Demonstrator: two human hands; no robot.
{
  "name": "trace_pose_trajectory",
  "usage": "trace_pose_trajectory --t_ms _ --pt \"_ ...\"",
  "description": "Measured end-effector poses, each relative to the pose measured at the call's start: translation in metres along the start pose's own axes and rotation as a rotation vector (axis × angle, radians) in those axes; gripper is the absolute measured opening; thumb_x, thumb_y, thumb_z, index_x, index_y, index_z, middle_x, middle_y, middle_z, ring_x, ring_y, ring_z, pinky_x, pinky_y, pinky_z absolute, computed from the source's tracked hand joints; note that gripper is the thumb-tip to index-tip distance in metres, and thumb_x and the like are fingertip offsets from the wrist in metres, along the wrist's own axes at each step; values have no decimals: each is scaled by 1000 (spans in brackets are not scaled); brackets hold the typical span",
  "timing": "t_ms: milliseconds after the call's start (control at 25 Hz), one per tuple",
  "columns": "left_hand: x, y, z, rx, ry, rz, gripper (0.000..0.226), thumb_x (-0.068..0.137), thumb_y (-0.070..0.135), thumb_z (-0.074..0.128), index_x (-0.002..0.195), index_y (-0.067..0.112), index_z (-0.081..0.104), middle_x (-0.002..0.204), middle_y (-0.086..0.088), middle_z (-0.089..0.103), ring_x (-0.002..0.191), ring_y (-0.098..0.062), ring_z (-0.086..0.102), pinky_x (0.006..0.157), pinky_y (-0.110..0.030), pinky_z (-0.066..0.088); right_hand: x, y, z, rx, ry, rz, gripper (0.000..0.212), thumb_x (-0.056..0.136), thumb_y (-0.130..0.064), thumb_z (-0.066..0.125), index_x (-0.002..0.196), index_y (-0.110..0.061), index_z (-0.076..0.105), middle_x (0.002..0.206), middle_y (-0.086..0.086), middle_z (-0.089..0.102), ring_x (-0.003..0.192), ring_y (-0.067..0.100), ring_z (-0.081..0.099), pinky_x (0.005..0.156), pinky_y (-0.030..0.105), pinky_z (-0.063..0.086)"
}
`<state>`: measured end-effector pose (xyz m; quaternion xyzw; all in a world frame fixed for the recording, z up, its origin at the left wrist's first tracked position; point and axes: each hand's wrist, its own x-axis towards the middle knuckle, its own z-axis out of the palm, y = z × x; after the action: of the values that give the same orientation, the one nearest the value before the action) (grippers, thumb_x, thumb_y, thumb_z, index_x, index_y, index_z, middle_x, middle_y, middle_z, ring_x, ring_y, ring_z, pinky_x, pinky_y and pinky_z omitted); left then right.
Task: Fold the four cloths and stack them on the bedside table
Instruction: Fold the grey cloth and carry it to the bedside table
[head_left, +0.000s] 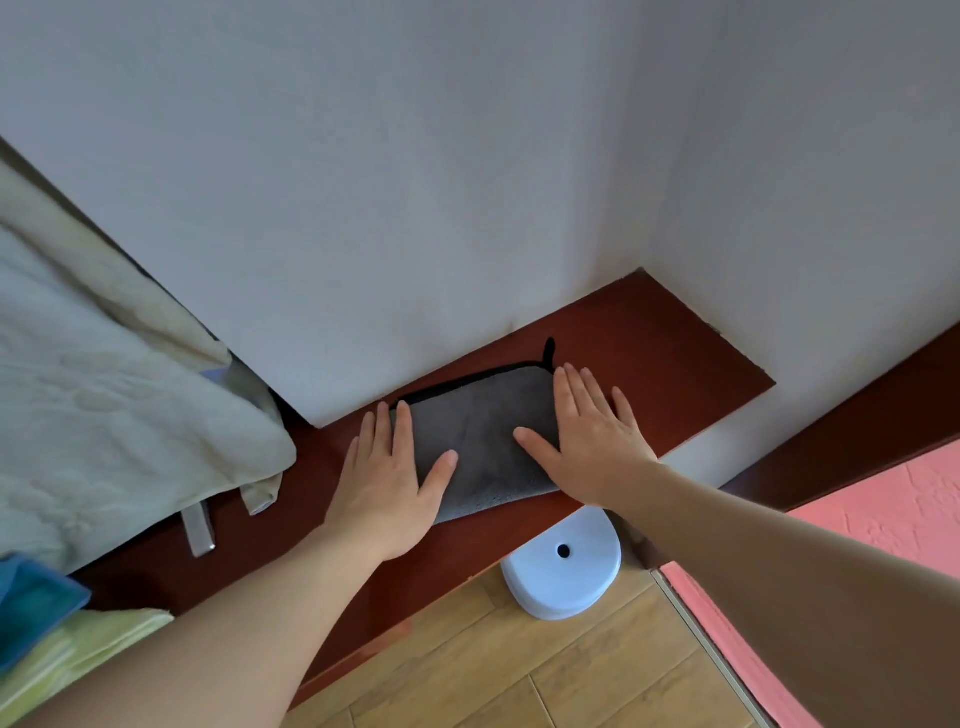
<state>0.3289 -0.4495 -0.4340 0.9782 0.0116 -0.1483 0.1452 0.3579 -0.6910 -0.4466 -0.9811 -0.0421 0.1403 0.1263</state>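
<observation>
Only the head view here, so it's one look down at the corner by the bed.

The grey cloth (483, 447) is already folded into a long rectangle and lies flat on the dark red table (675, 353), close to the wall. Its black hanging loop (549, 349) sticks out at the far right corner. The left hand (389, 478) presses on the cloth's left end, with the thumb and first finger on the fabric and the other fingers on the bare wood beside it. The right hand (587, 441) lies across the right end. There's no real grip on either side: both palms are down with the fingers straight and spread, pinching nothing.

This looks like the smoothing-down step for the first cloth of the stack, since nothing else is on the table. So it's early days, roughly one of four done.

Down at the lower left, on the bed (104, 405), are a blue cloth (36, 608) and a yellow-green cloth (88, 644), probably next in line. A fourth one isn't in view. A white stool (566, 566) stands on the wooden floor (519, 665), partly tucked under the table edge.

The next move probably calls for lifting both palms straight up so the fold doesn't drag open. Then the person would reach left to the bed, fold one of those cloths to about the same shape and set it squarely on top of the grey one.
</observation>
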Motion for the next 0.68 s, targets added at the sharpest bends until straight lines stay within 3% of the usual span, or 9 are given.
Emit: trace_pose_trajectory --t_ms 80,160,280,360,440,520,600,680 --pt "-4 12 -4 -437 178 -103 75 103 47 53 162 12 23 165 -7 33 153 -23 31 117 -28 30 0 1 -11 116 84 37 90 100 -67 41 165 -12 11 172 6 19 159 28 14 127 48 18" --pt "-3 20 -7 -776 320 -318 54 99 32 64 146 11 47 137 -3 58 128 -22 57 96 -29 43 0 0 -21 284 172 143 75 99 -54 59 157 -13 36 154 8 47 142 30 43 114 47 41" --pt "1 24 -7 -913 311 -541 24 97 26 63 102 3 68 97 -5 68 91 -28 62 77 -35 46 4 -1 -26 563 141 299 41 96 -38 69 126 -9 65 115 7 67 100 24 65 86 42 60" --pt "1 25 -9 -969 282 -572 21 97 22 64 80 14 70 86 -1 70 85 -27 66 79 -37 52 3 -1 -28 616 107 339 29 96 -30 70 115 -9 70 102 6 70 87 23 68 76 40 62" --pt "1 30 -14 -1063 276 -582 18 98 18 68 81 24 71 87 4 71 90 -24 68 86 -36 55 5 0 -32 677 101 394 21 96 -25 70 108 -8 72 99 9 71 83 24 69 77 42 64" --pt "3 33 -17 -1162 274 -600 9 96 19 73 103 21 76 99 1 73 98 -24 69 90 -37 56 8 2 -36 731 99 443 16 98 -19 67 106 -6 73 100 12 71 84 27 69 80 44 64" --pt "7 31 -14 -1198 259 -612 23 93 23 77 116 19 77 108 -2 75 103 -25 71 94 -40 58 9 5 -38 708 87 456 16 100 -16 63 109 -4 69 104 14 70 87 27 69 78 42 64" --pt "7 30 -12 -1154 254 -616 23 92 26 79 114 19 79 106 -1 76 101 -25 72 95 -41 59 8 5 -40 670 80 445 20 102 -15 59 115 -2 65 108 15 68 93 28 69 80 39 62"
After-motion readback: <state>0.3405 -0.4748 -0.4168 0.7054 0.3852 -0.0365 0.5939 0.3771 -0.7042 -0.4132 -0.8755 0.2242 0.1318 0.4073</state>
